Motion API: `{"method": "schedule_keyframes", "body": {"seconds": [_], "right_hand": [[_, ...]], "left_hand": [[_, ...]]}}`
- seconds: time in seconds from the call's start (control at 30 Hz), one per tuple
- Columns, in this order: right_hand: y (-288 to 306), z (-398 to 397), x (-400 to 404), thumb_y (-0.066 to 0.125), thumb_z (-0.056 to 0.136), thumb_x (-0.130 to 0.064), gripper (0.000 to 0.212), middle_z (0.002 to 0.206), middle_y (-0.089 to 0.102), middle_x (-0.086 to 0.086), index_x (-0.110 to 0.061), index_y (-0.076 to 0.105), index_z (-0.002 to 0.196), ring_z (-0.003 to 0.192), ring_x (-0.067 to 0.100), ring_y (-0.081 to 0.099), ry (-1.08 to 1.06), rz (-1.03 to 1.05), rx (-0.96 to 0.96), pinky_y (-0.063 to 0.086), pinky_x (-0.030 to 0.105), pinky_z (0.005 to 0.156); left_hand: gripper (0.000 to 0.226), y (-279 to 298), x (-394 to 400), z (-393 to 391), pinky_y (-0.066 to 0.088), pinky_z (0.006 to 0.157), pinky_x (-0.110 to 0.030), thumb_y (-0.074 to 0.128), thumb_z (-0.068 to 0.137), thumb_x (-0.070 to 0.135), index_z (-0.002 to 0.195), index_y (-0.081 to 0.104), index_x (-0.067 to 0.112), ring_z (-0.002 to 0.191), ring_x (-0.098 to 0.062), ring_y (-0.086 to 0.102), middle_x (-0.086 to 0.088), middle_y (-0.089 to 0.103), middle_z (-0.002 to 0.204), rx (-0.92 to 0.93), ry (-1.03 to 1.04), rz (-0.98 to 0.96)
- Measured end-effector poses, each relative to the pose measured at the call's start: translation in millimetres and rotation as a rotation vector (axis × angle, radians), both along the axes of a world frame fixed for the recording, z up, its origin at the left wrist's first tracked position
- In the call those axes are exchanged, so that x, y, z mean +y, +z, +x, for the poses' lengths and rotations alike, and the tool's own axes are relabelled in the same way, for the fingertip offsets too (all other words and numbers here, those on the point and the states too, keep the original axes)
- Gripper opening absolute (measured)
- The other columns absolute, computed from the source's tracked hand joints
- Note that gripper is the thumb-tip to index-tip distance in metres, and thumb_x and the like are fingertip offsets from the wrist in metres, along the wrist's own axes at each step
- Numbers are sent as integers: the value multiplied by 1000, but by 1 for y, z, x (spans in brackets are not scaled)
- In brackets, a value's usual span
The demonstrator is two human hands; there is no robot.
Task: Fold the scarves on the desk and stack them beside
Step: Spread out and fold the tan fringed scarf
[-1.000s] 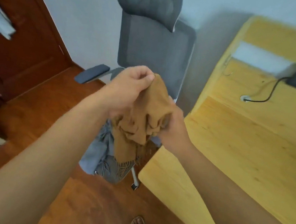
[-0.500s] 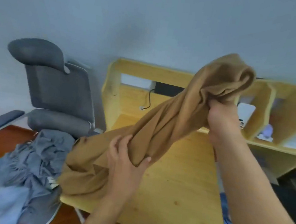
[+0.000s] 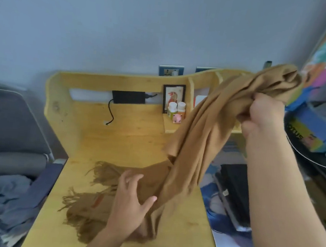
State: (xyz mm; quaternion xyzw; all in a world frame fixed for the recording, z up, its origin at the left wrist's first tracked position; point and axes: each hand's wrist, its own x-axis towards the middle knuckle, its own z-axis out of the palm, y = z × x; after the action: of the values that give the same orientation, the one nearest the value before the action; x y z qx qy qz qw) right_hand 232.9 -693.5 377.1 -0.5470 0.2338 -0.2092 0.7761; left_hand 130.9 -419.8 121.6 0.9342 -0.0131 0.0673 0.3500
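Behind the tan scarf, part of the desk's shelf is hidden; left of the desk, the grey chair is cut off and blurred.

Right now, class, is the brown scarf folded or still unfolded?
Unfolded. The brown scarf hangs bunched from the raised right hand; its fringed end lies loose on the desk under the left hand.

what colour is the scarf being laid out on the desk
Plain camel brown, with fringed ends; the scarf shows clearly in the head view.
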Motion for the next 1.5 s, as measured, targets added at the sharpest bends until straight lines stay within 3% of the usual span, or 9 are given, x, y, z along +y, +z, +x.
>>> {"method": "schedule_keyframes", "body": {"seconds": [0.23, 0.53, 0.73, 0.83, 0.97, 1.07, 1.17, 1.3, 1.5], "right_hand": [[1, 0, 19, 49, 97, -1, 25, 95, 71, 12, -11, 66, 111, 86, 30, 70, 67, 61, 1, 61, 41, 56], [28, 1, 32, 49, 98, -2, 25, 106, 72, 15, -9, 65, 116, 94, 31, 71, 149, 146, -95, 60, 40, 58], [32, 2, 8, 50, 102, -8, 17, 102, 74, 12, -13, 65, 107, 89, 29, 73, 113, 231, -93, 61, 46, 62], [17, 11, -14, 54, 102, -18, 19, 105, 74, 7, -17, 64, 119, 90, 27, 72, 60, 101, 15, 61, 53, 67], [-13, 27, -27, 54, 101, -31, 32, 119, 67, 7, -17, 57, 130, 98, 29, 67, 8, -151, 184, 59, 47, 82], [-22, 38, -36, 50, 104, -34, 41, 132, 59, 13, -11, 54, 138, 116, 34, 59, -37, -485, 275, 52, 42, 94], [-21, 48, -47, 44, 107, -35, 46, 133, 57, 20, 0, 53, 135, 121, 40, 55, -28, -719, 342, 47, 39, 83], [-21, 56, -53, 42, 107, -35, 48, 135, 55, 28, 4, 52, 134, 125, 45, 52, -18, -927, 407, 43, 47, 101], [-54, 44, -53, 59, 95, -20, 34, 107, 61, 23, 3, 58, 119, 96, 40, 57, 280, -1262, 730, 47, 42, 82]], "left_hand": [[70, 43, -72, 22, 49, 94, -25, 52, 89, 72, 144, 40, 31, 118, 3, 46, 20, 40, 129, -76, -234, -141], [66, 87, -120, 53, 52, 96, -35, 60, 90, 65, 142, 39, 30, 118, -10, 53, 9, 43, 135, -27, -224, -243], [29, 87, -75, 67, 41, 63, -20, 36, 110, 29, 95, 57, 19, 76, -14, 57, 2, 59, 98, -144, 26, -142], [35, 124, -18, 96, 41, 68, -31, 34, 111, 27, 83, 54, 20, 76, -22, 55, -2, 59, 85, -99, 191, -489], [44, 207, 28, 130, 41, 71, -39, 41, 103, 47, 80, 54, 13, 76, -16, 49, 0, 56, 78, -279, 116, -403], [35, 263, 39, 127, 40, 68, -33, 58, 101, 46, 88, 59, 14, 78, -15, 51, 1, 55, 80, -320, -64, -152], [42, 294, 46, 117, 41, 88, -31, 79, 86, 42, 122, 58, 35, 114, -11, 54, 6, 57, 115, -226, -220, 153], [57, 281, 69, 131, 40, 86, -36, 65, 91, 7, 140, 49, 32, 120, -30, 57, -4, 60, 134, -274, -185, 652], [40, 246, 91, 137, 39, 76, -31, 49, 84, -5, 110, 70, 17, 101, -30, 59, -9, 64, 112, -270, 194, 170]]}}
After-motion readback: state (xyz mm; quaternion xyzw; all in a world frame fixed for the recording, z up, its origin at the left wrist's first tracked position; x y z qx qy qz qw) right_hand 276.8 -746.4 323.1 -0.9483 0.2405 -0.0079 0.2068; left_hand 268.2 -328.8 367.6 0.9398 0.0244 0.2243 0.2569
